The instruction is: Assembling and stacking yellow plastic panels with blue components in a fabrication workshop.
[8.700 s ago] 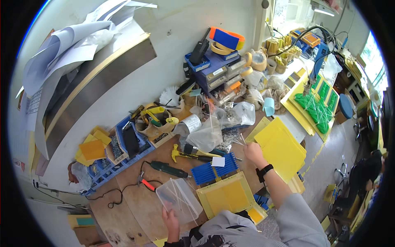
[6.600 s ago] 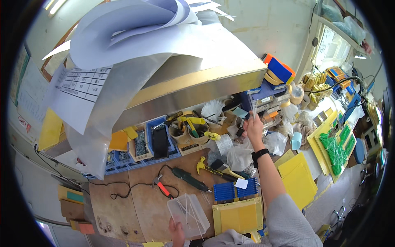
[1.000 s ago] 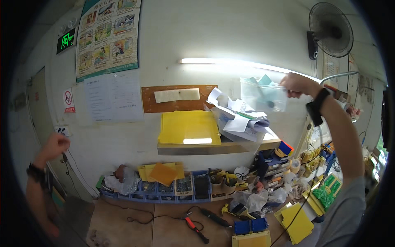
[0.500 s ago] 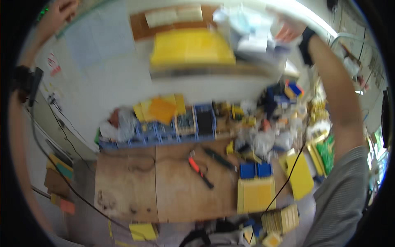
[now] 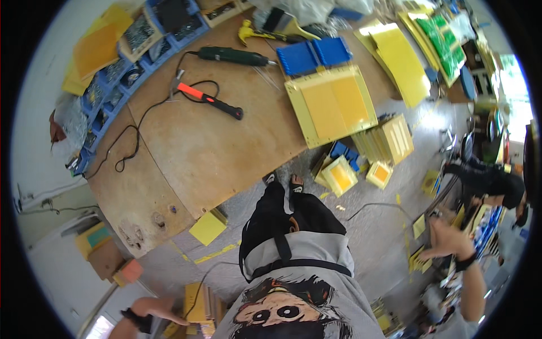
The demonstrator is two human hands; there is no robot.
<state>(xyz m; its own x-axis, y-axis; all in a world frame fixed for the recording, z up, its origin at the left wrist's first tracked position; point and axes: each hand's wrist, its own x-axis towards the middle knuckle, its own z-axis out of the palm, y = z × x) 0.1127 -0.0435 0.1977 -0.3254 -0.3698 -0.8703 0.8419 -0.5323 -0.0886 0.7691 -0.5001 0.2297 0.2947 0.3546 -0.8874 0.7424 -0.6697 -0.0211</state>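
Note:
My right hand (image 5: 450, 240) is held out at the right over the floor, fingers spread, holding nothing. At the lower left my left hand (image 5: 155, 309) is stretched out near a stack of yellow pieces (image 5: 199, 302); it looks empty and its fingers show only in part. Neither hand touches the wooden worktable (image 5: 226, 152). On the table lie a dark green corded power screwdriver (image 5: 234, 56) and a hammer (image 5: 209, 98) with a red and black handle. Beyond the screwdriver are a yellow hammer (image 5: 248, 32), a blue panel (image 5: 313, 55) and a yellow framed panel (image 5: 330, 104).
Blue bins (image 5: 116, 70) of small hardware line the table's far left edge. Yellow sheets (image 5: 398, 62) and a green bag (image 5: 443, 40) lie at the far right. Stacked yellow parts (image 5: 387, 138) stand on the floor by the table. Another person (image 5: 497, 183) is at the right.
The view has swung down from the wall to the table, floor and my body. Both hands, raised at the upper left and upper right before, now appear low at either side.

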